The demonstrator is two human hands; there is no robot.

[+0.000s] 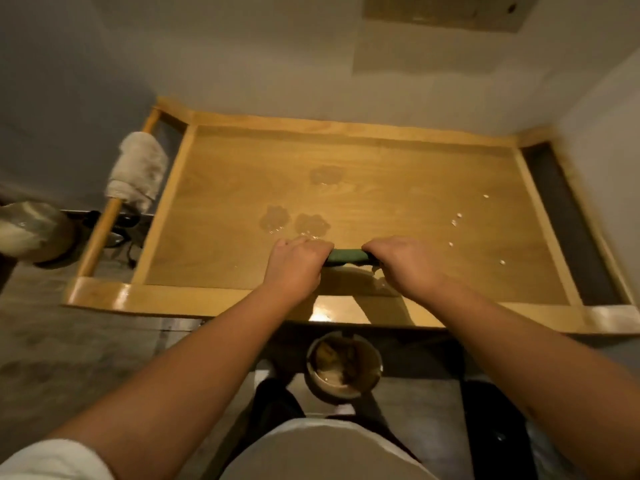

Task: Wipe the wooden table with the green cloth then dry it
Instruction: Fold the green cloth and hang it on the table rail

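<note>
Two grips, the left hand (294,268) and right hand (403,263), clench the rolled green cloth (346,256) between them above the worktop (381,188), where puddles (294,221) just beyond suggest wiping has barely begun and drying remains.

A rolled cloth (347,256) is held over the near half of the table (346,157), between the left hand (298,263) and right hand (403,263). Puddles (294,221) lie just beyond. A towel (136,169) is draped over the left rail (104,228); a bucket (344,367) stands below the near edge.
</note>
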